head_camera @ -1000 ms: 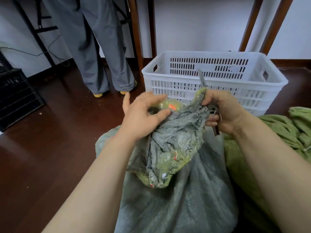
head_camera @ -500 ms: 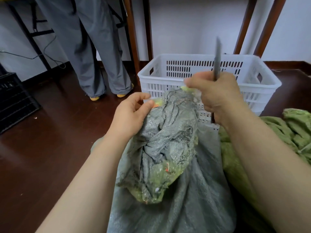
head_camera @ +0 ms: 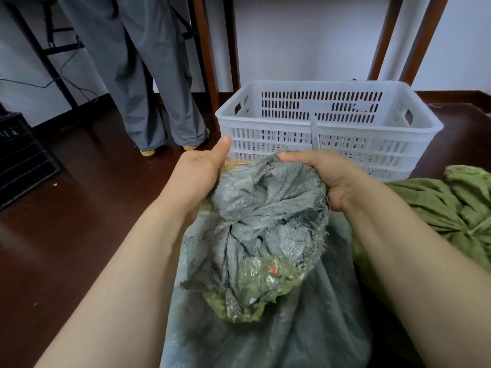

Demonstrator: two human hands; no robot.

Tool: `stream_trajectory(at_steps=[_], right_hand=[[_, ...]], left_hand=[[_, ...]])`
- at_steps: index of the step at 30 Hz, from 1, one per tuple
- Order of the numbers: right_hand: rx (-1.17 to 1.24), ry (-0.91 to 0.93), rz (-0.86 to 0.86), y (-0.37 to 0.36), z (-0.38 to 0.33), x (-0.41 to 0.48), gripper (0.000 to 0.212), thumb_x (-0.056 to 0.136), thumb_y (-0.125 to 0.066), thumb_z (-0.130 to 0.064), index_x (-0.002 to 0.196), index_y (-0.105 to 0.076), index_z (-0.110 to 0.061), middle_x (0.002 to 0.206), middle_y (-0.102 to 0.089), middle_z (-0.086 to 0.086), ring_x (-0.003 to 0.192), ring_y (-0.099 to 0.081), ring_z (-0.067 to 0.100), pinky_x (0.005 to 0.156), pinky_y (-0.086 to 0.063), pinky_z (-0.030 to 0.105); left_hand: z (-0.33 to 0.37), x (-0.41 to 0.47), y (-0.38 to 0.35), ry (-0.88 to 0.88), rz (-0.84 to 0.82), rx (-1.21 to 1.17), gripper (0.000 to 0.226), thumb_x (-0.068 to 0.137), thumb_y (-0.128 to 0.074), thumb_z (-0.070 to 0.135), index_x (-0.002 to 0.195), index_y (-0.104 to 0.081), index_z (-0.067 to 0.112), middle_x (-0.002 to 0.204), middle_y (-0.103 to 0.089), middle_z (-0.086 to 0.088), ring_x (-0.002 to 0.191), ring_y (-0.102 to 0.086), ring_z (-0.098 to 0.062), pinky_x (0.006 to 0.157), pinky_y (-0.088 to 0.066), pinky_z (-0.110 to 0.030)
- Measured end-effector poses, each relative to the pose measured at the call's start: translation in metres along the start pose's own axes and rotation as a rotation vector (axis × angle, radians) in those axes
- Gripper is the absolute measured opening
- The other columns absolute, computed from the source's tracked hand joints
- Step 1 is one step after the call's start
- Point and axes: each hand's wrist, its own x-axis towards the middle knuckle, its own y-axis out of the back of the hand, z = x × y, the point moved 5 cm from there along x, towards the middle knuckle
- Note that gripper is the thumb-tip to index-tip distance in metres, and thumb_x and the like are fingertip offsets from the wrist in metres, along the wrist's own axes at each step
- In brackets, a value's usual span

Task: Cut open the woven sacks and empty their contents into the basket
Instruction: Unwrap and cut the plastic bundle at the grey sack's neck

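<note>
The grey woven sack (head_camera: 265,208) sits just in front of the white basket (head_camera: 265,122), and you have its gathered neck clamped between both hands. Half a second ago your right hand (head_camera: 326,176) was raised above the sack with the blade upright over the basket's rim. It has now dropped onto the neck, fingers curled over the top edge. A thin pale blade (head_camera: 314,131) still pokes up past those fingers against the basket's near wall, blurred, and its handle is hidden. Your left hand (head_camera: 196,168) has slid round to the neck's left side. It cups the cloth there with the thumb pointing straight at the basket and the fingers tucked out of sight.

The sack is coarse, crumpled weave with frayed edges, twisted into deep folds. Yellow-green plastic with red specks shows through the thin patch nearest you.

The basket is rigid plastic with slotted walls. A wrinkled green sack (head_camera: 438,208) lies to the basket's right, on your side of it. A person in loose grey trousers (head_camera: 148,75) stands to the basket's left, on glossy dark brown floor (head_camera: 79,208).
</note>
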Motion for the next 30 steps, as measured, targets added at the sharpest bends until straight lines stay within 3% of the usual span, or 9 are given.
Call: stream_trajectory(at_steps=[3,6,9,12,15,20,24,26,30], right_hand=[[0.239,-0.05,0.045,0.014,0.004,-0.002,0.015,0.083,-0.065,-0.024,0.082,-0.062,-0.009,0.073,-0.068,0.008,0.064,-0.067,0.023,0.078,-0.054,0.036],[0.577,-0.094,0.125,0.036,0.011,0.0,0.032,0.085,-0.053,-0.025,0.056,-0.043,-0.018,0.035,-0.038,-0.004,0.028,-0.036,0.01,0.055,-0.025,0.014],[0.538,-0.055,0.152,0.043,0.005,-0.002,0.04,0.089,-0.045,-0.019,0.05,-0.04,-0.016,0.035,-0.028,-0.006,0.025,-0.019,0.007,0.036,-0.013,0.013],[-0.483,0.037,0.534,0.065,-0.012,-0.014,0.006,0.084,-0.056,-0.009,0.083,-0.05,-0.009,0.063,-0.048,0.001,0.048,-0.042,0.014,0.042,-0.036,0.023],[-1.189,0.202,0.707,0.057,-0.033,-0.02,0.021,0.082,-0.058,-0.012,0.101,-0.051,-0.013,0.082,-0.051,0.003,0.077,-0.049,0.025,0.065,-0.04,0.035],[-0.759,0.291,0.335,0.006,-0.023,-0.005,0.034,0.076,-0.075,-0.04,0.09,-0.062,-0.012,0.091,-0.063,0.001,0.081,-0.06,0.017,0.076,-0.05,0.033],[-0.856,0.076,0.147,-0.006,0.037,0.024,0.052,0.073,-0.077,-0.045,0.103,-0.06,-0.007,0.086,-0.064,0.007,0.089,-0.062,0.021,0.09,-0.052,0.039],[-0.714,-0.08,0.05,-0.008,0.055,0.025,0.073,0.074,-0.074,-0.051,0.123,-0.052,-0.002,0.079,-0.065,0.007,0.077,-0.062,0.021,0.07,-0.057,0.035],[0.008,-0.145,-0.015,0.0,0.044,0.033,0.047,0.096,-0.039,-0.046,0.103,-0.055,-0.002,0.065,-0.045,0.003,0.044,-0.032,0.009,0.033,-0.024,0.017]], left_hand=[[-0.003,-0.007,-0.007,-0.031,-0.174,0.218,0.088,0.056,-0.072,0.067,0.128,-0.055,0.02,0.127,-0.06,0.005,0.106,-0.061,-0.01,0.088,-0.046,-0.024],[-0.035,-0.014,-0.009,0.259,-0.299,0.57,0.156,0.037,-0.074,0.077,0.152,0.01,0.014,0.16,-0.014,-0.005,0.144,-0.023,-0.022,0.115,-0.026,-0.034],[-0.064,-0.017,-0.011,0.409,-0.401,0.934,0.113,0.054,-0.083,0.057,0.139,-0.034,-0.001,0.141,-0.044,-0.013,0.122,-0.049,-0.027,0.093,-0.044,-0.028],[-0.059,-0.004,0.004,0.171,-0.075,0.986,0.012,0.073,-0.067,0.019,0.084,-0.065,0.015,0.088,-0.065,-0.006,0.09,-0.062,-0.029,0.076,-0.049,-0.033],[-0.033,-0.004,0.02,-0.127,0.282,0.977,0.045,0.077,-0.051,0.0,0.099,-0.071,0.033,0.11,-0.063,0.003,0.118,-0.045,-0.032,0.104,-0.031,-0.049],[-0.016,-0.009,0.01,-0.429,0.416,0.821,0.043,0.078,-0.062,-0.002,0.097,-0.074,0.035,0.125,-0.054,0.008,0.127,-0.032,-0.026,0.112,0.001,-0.062],[-0.04,-0.001,0.023,-0.099,0.333,1.039,0.055,0.077,-0.073,0.035,0.129,-0.055,0.03,0.145,-0.041,-0.002,0.138,-0.024,-0.028,0.116,-0.007,-0.051],[-0.05,0.002,0.027,0.102,0.187,1.028,0.07,0.078,-0.069,0.038,0.142,-0.042,0.029,0.154,-0.029,-0.005,0.142,-0.02,-0.03,0.117,-0.015,-0.043],[-0.05,0.006,0.006,0.217,-0.006,0.671,0.087,0.06,-0.053,0.052,0.139,-0.048,0.017,0.15,-0.038,-0.006,0.143,-0.022,-0.027,0.118,-0.017,-0.039]])
